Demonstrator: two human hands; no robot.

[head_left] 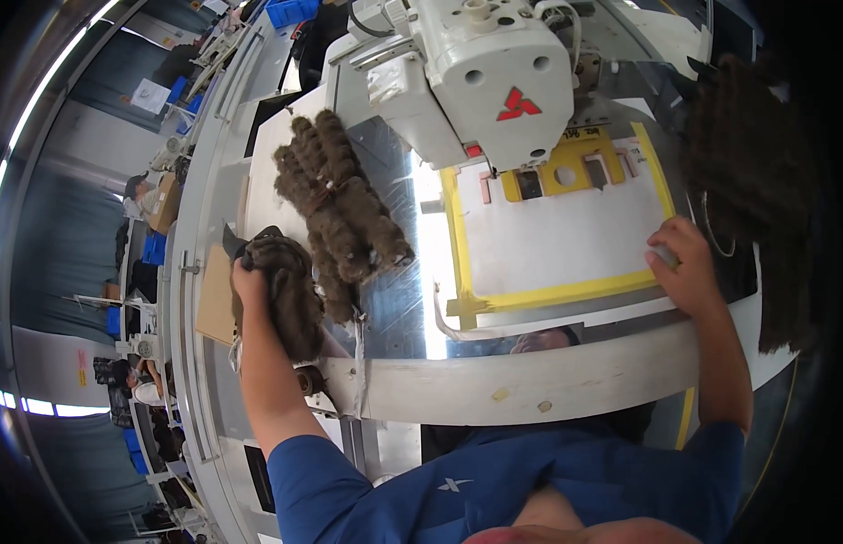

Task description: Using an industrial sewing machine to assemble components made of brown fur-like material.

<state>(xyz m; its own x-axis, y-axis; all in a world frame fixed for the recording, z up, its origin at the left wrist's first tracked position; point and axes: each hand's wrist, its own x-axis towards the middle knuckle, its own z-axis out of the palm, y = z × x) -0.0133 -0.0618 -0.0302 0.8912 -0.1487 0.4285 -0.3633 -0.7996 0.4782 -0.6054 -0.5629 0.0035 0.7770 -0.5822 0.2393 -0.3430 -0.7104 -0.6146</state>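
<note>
My left hand (250,283) is closed on a brown furry fabric piece (292,295) with a dark smooth flap at its top, left of the sewing machine. Beside it lies a bundle of brown furry strips (335,204), tied around its middle. On the right, my right hand (686,270) rests at the right edge of a white template sheet (557,240) bordered with yellow tape. Its thumb and bent forefinger stand apart, with nothing visibly gripped; the other fingers are partly hidden. The white sewing machine head (494,91) hangs over a yellow clamp plate (566,172) at the sheet's far side.
More brown furry pieces (748,172) hang at the far right. A pale rail (530,376) runs along the table's near edge, in front of me. Beyond the left side are other workstations with blue bins (154,248) and people seated at them.
</note>
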